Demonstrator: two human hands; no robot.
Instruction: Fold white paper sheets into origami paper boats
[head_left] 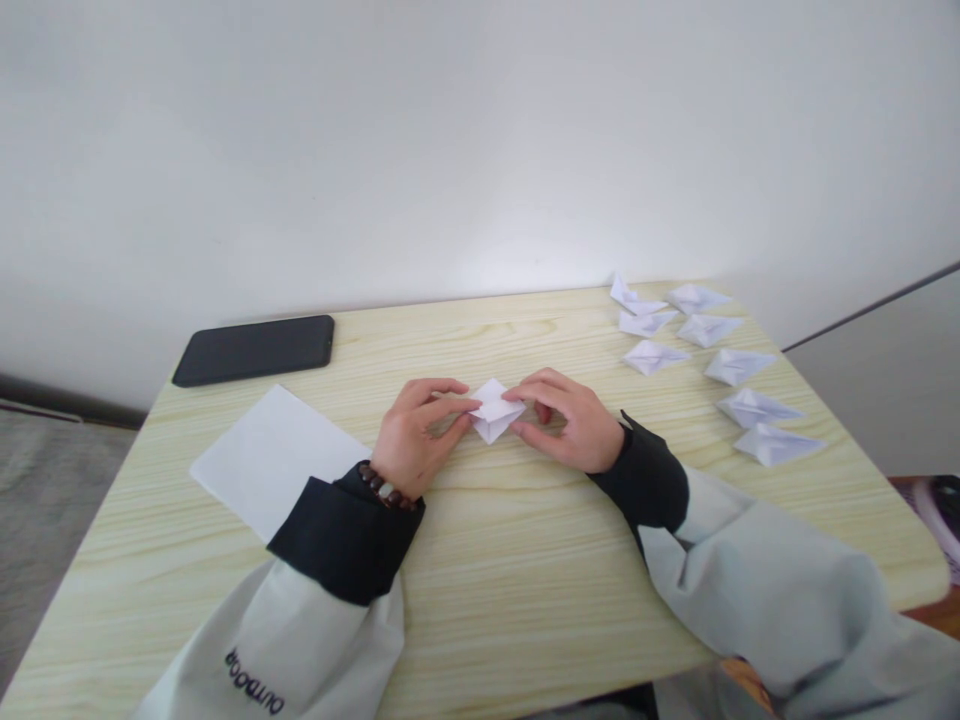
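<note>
A small piece of folded white paper, diamond-shaped with layered flaps, is held just over the middle of the table. My left hand pinches its left corner between thumb and fingers. On the opposite side, my right hand grips the right corner the same way, fingertips on the upper flap and thumb below. A beaded bracelet circles my left wrist. Whether the paper's lower tip touches the tabletop, I cannot tell.
White paper sheets lie left, partly under my left sleeve. A black phone rests at the back left. Several folded paper boats stand in two rows at the right. The wooden table meets a white wall behind.
</note>
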